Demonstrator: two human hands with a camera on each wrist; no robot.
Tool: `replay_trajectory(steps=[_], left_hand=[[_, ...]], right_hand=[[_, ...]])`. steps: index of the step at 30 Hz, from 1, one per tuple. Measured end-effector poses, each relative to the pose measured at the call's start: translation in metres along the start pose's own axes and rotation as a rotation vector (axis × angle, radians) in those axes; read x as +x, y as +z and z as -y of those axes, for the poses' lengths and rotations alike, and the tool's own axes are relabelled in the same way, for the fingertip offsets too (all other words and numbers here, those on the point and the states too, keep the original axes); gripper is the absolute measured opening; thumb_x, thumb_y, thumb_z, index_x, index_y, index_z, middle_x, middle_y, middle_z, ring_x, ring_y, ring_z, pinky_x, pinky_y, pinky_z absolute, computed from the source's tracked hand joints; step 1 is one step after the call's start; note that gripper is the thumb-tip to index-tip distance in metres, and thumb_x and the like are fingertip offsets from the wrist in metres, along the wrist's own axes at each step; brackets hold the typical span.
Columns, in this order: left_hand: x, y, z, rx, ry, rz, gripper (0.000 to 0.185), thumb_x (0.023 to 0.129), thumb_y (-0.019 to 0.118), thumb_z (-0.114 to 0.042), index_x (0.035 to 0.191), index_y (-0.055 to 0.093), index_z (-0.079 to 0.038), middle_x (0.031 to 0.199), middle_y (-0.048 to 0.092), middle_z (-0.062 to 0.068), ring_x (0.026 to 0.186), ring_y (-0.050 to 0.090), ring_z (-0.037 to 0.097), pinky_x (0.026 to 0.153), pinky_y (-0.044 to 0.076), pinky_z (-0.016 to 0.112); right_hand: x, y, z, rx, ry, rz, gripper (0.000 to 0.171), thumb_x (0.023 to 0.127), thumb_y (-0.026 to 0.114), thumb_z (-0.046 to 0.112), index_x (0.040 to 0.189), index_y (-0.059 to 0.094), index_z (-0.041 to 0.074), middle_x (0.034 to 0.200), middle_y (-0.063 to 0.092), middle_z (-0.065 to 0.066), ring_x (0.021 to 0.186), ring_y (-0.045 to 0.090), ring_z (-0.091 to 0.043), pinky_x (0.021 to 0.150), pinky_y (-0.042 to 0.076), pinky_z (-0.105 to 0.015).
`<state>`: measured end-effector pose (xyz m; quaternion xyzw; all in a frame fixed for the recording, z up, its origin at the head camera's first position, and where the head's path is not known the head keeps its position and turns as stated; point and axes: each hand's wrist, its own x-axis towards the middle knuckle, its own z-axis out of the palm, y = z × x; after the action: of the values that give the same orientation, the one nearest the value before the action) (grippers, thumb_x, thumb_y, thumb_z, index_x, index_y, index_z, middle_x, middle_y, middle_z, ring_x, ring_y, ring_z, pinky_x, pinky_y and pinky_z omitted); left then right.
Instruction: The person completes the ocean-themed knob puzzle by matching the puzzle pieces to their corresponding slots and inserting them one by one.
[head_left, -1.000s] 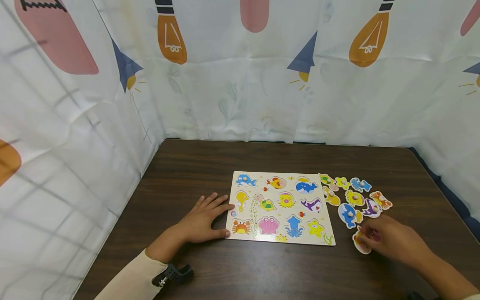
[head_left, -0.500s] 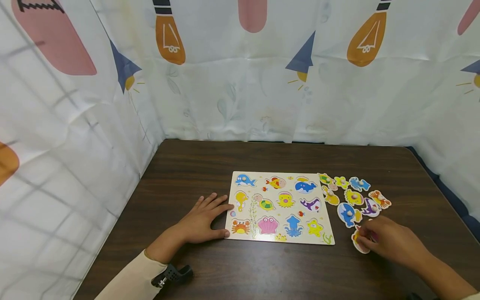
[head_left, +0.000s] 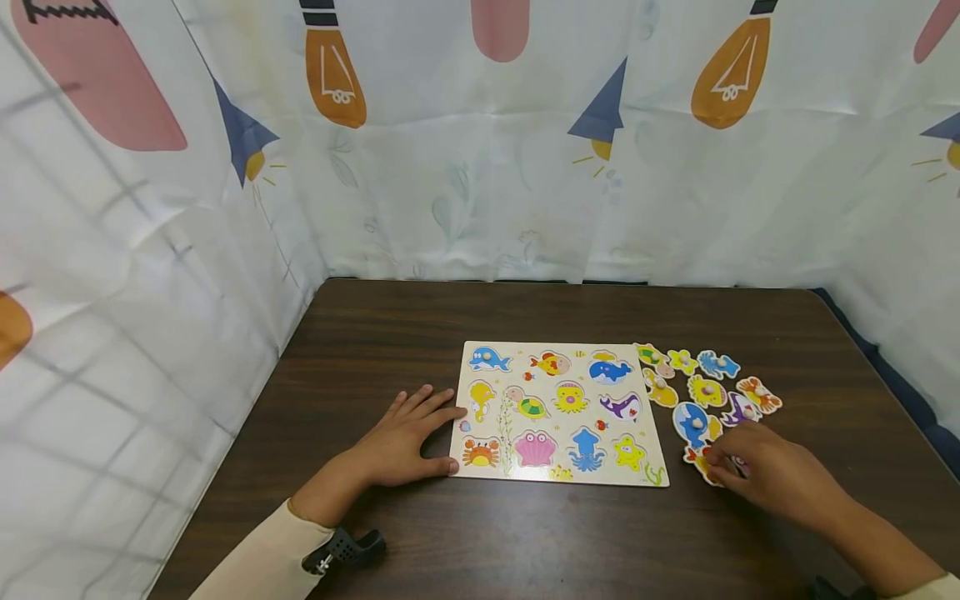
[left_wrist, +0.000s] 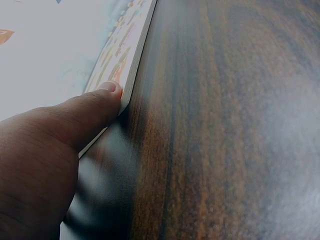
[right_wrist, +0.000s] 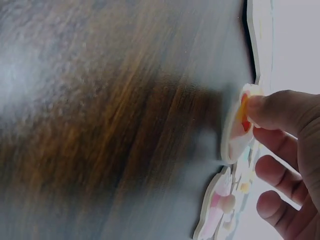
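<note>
A pale wooden peg puzzle board [head_left: 592,476] with sea-animal pictures lies on the dark table. My left hand [head_left: 408,439] is at its left edge with fingers spread, and the thumb [left_wrist: 100,102] touches the board's near corner in the left wrist view. To the right of the board, my right hand [head_left: 776,475] pinches a red, yellow and pink fish puzzle piece [right_wrist: 236,127] between thumb and fingers. The piece looks tilted up in the right wrist view; its knob is hidden. A pink piece [right_wrist: 215,205] with a knob lies near it. A blue puzzle piece [head_left: 692,423] is just beyond the fingers.
Several knobbed pieces lie close together right of the board, among them a yellow star [head_left: 682,361], a blue piece [head_left: 717,364] and an orange piece [head_left: 759,395]. A knobbed blue whale piece [head_left: 489,358] sits in the board's far-left corner. A printed curtain [head_left: 480,200] stands behind the table.
My right hand has moved slightly left and away from me with the fish puzzle piece, which has turned and shows its red tail near the blue piece. The left hand stays still.
</note>
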<state>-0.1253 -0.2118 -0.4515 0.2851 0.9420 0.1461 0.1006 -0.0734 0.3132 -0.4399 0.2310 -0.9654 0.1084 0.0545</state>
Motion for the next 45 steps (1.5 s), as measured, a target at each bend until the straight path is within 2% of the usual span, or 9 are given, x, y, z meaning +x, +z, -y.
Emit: replay_trajectory(steps=[3, 12, 16, 19, 20, 24, 31, 36, 45], left_hand=[[0.0, 0.001, 0.0, 0.001, -0.004, 0.004, 0.08, 0.089, 0.064, -0.07, 0.157, 0.041, -0.034, 0.167, 0.027, 0.0, 0.155, 0.014, 0.034, 0.12, 0.008, 0.064], [0.0, 0.0, 0.0, 0.003, -0.01, 0.008, 0.08, 0.089, 0.064, -0.07, 0.157, 0.041, -0.034, 0.167, 0.028, 0.0, 0.155, 0.014, 0.035, 0.12, 0.008, 0.064], [0.0, 0.0, 0.0, 0.003, -0.009, 0.008, 0.08, 0.089, 0.065, -0.069, 0.157, 0.042, -0.034, 0.167, 0.028, 0.0, 0.155, 0.014, 0.034, 0.121, 0.008, 0.064], [0.0, 0.0, 0.0, 0.004, -0.01, 0.008, 0.08, 0.089, 0.065, -0.069, 0.157, 0.042, -0.034, 0.167, 0.028, 0.0, 0.155, 0.014, 0.034, 0.121, 0.007, 0.063], [0.0, 0.0, 0.0, 0.004, -0.011, 0.008, 0.08, 0.089, 0.065, -0.069, 0.157, 0.042, -0.033, 0.167, 0.028, 0.0, 0.155, 0.014, 0.034, 0.121, 0.007, 0.063], [0.0, 0.0, 0.0, 0.002, -0.015, 0.008, 0.08, 0.089, 0.065, -0.069, 0.157, 0.042, -0.034, 0.167, 0.028, 0.0, 0.155, 0.014, 0.033, 0.121, 0.007, 0.063], [-0.001, 0.001, 0.0, -0.002, -0.02, 0.013, 0.081, 0.088, 0.065, -0.07, 0.157, 0.042, -0.034, 0.168, 0.027, -0.001, 0.155, 0.013, 0.033, 0.121, 0.006, 0.063], [0.0, 0.001, 0.0, 0.001, -0.018, 0.014, 0.081, 0.089, 0.065, -0.069, 0.157, 0.042, -0.034, 0.167, 0.027, -0.001, 0.155, 0.013, 0.033, 0.121, 0.006, 0.063], [-0.001, 0.001, 0.0, -0.007, -0.017, 0.007, 0.08, 0.088, 0.066, -0.068, 0.157, 0.042, -0.033, 0.167, 0.028, -0.001, 0.155, 0.014, 0.034, 0.121, 0.006, 0.063]], right_hand=[[0.002, 0.001, 0.0, 0.013, 0.006, 0.007, 0.03, 0.073, 0.093, 0.019, 0.082, 0.068, 0.034, 0.079, 0.05, 0.026, 0.079, 0.051, -0.004, 0.101, 0.046, -0.057], [0.003, 0.002, 0.001, 0.03, 0.071, 0.073, 0.025, 0.077, 0.091, 0.021, 0.081, 0.069, 0.033, 0.08, 0.054, 0.02, 0.077, 0.052, -0.005, 0.101, 0.046, -0.06], [0.007, 0.001, 0.001, 0.011, 0.053, 0.06, 0.024, 0.077, 0.091, 0.023, 0.082, 0.07, 0.033, 0.079, 0.053, 0.022, 0.076, 0.049, -0.004, 0.079, 0.056, -0.04], [0.013, -0.001, 0.0, 0.013, 0.024, 0.023, 0.024, 0.076, 0.091, 0.021, 0.083, 0.071, 0.032, 0.078, 0.051, 0.023, 0.075, 0.047, -0.004, 0.058, 0.045, -0.028], [0.016, -0.002, 0.0, 0.015, 0.016, 0.009, 0.025, 0.076, 0.091, 0.021, 0.083, 0.071, 0.032, 0.079, 0.051, 0.023, 0.075, 0.047, -0.004, 0.057, 0.043, -0.026], [0.029, -0.007, 0.0, 0.027, 0.008, -0.016, 0.024, 0.077, 0.091, 0.018, 0.083, 0.072, 0.032, 0.078, 0.051, 0.022, 0.075, 0.047, -0.006, 0.054, 0.04, -0.026], [0.051, -0.012, 0.001, 0.04, -0.004, -0.007, 0.015, 0.081, 0.088, 0.019, 0.089, 0.078, 0.026, 0.082, 0.059, 0.019, 0.082, 0.057, -0.012, 0.063, 0.052, -0.032], [0.064, -0.012, 0.002, 0.064, -0.018, -0.017, 0.013, 0.082, 0.087, 0.018, 0.09, 0.079, 0.022, 0.083, 0.062, 0.018, 0.085, 0.057, -0.015, 0.057, 0.05, -0.027], [0.087, -0.012, 0.009, 0.074, 0.011, 0.026, 0.015, 0.084, 0.086, 0.02, 0.098, 0.082, 0.018, 0.09, 0.069, 0.009, 0.09, 0.061, -0.019, 0.062, 0.053, -0.032]])
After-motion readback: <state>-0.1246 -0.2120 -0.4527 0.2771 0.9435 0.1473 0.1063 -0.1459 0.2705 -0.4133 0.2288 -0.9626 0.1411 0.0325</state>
